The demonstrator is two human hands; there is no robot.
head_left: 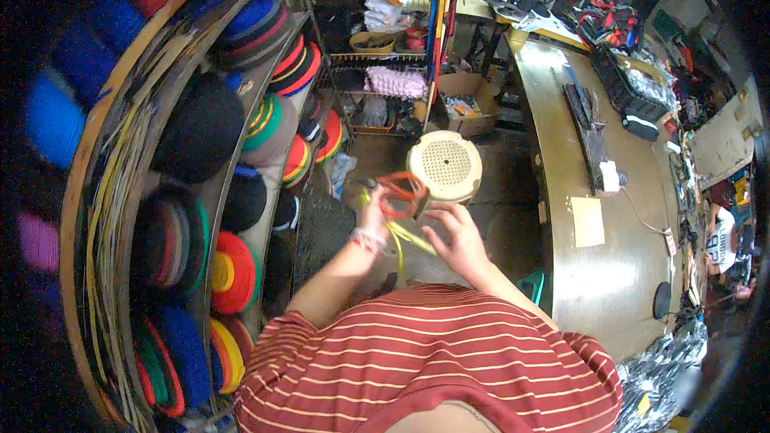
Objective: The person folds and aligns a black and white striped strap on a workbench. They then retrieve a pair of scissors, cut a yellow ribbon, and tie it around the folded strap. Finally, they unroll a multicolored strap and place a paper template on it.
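Observation:
My left hand [372, 216], with a pale bracelet at its wrist, is closed on a bundle of looped orange cord [401, 192] in front of my body. A yellow-green strap [411, 238] hangs from the same hand and slants toward my right hand. My right hand [457, 234] is beside the bundle, its thumb and fingers apart. Some dark part of the bundle lies near its fingertips, too blurred to make out. Just beyond both hands stands a cream round plastic stool [446, 164] with a perforated top.
Shelves at the left hold rolls of coloured webbing [234, 273] and long thin strips [104, 216]. At the right runs a long brown worktable [597, 281] with a paper sheet [588, 221] and a black crate [630, 88]. A cardboard box [473, 116] and a wire rack [377, 56] are ahead.

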